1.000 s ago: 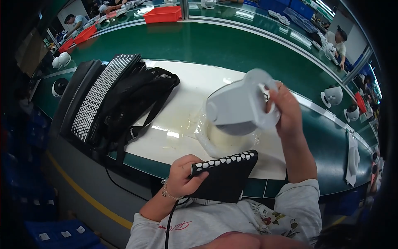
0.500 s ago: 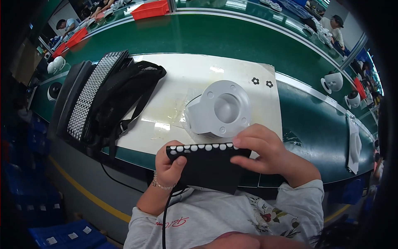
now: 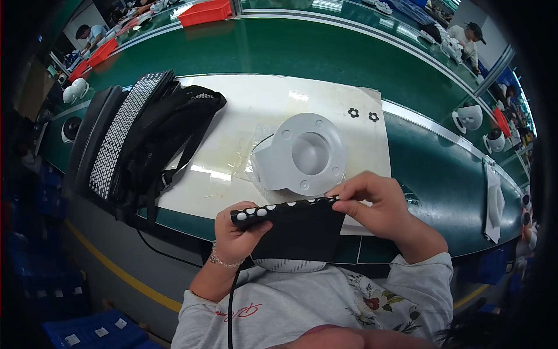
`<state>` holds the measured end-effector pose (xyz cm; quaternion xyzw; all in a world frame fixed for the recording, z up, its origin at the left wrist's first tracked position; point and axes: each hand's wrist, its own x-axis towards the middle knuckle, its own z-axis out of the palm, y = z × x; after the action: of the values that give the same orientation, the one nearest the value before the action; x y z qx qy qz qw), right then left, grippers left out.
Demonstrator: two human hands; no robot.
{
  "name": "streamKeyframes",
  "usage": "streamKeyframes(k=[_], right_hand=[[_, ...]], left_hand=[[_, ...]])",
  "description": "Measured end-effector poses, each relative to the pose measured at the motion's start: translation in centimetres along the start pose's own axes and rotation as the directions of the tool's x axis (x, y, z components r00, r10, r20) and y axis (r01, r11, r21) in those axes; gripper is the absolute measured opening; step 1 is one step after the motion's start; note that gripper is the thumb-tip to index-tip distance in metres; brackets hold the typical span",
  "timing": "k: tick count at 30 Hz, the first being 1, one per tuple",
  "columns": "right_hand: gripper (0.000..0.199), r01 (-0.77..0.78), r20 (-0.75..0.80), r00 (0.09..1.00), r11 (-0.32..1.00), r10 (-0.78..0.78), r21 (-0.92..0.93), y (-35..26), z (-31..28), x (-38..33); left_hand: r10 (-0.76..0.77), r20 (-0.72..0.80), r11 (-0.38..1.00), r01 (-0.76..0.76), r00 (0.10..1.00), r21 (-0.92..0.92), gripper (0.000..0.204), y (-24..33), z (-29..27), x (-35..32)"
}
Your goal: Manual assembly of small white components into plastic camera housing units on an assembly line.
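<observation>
Left hand and right hand at the near edge of a green worktop [image 3: 430, 215]. Toward the worktop's left end, dark perforated sheets [image 3: 125, 134] and a black mesh bag [image 3: 156, 131] lie partly over the left side of a white board [image 3: 221, 142]. The left hand [image 3: 233, 235] has its grip closed on the left end of a black sheet [image 3: 296, 235]: thumb on the near face, fingers folded behind. The sheet, its upper edge lined with white rounded spots, is held up at the middle of the worktop's near edge. Just beyond it, a pale grey housing [image 3: 273, 166] with a round opening rests on the board, clear wrap [image 3: 247, 166] at its left side. Two black flower shapes [image 3: 353, 113] mark the board's far right corner. The right hand [image 3: 381, 203] has its grip nearly without gap, thumb and forefinger pinching the right end of the sheet's upper edge; whether a small piece lies between them cannot be told. A white strip [image 3: 494, 206] lies near the worktop's right end.
</observation>
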<state>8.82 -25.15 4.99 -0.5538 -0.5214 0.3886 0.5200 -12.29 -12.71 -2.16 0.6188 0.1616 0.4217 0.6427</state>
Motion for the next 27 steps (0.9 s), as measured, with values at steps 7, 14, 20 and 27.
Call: streamKeyframes(k=[7, 14, 20, 27], right_hand=[[0.044, 0.567, 0.217, 0.745, 0.428, -0.630, -0.704, -1.1, 0.6, 1.0], [0.060, 0.716, 0.303, 0.642, 0.408, -0.705, -0.567, -0.2, 0.9, 1.0], [0.075, 0.673, 0.187, 0.696, 0.540, -0.693, -0.505, 0.4, 2.9, 1.7], [0.085, 0.700, 0.206, 0.699, 0.595, -0.685, -0.396, -0.6, 2.3, 1.6]], left_hand=[[0.067, 0.159, 0.977, -0.098, 0.985, 0.191, 0.025, -0.7, -1.3, -0.4], [0.068, 0.069, 0.986, -0.078, 0.995, 0.147, 0.013, -0.2, -0.3, 0.1], [0.054, 0.206, 0.942, -0.118, 0.977, 0.313, 0.016, 0.2, -0.6, 0.1], [0.114, 0.235, 0.935, -0.185, 0.965, 0.304, 0.018, 0.2, -0.5, 0.2]])
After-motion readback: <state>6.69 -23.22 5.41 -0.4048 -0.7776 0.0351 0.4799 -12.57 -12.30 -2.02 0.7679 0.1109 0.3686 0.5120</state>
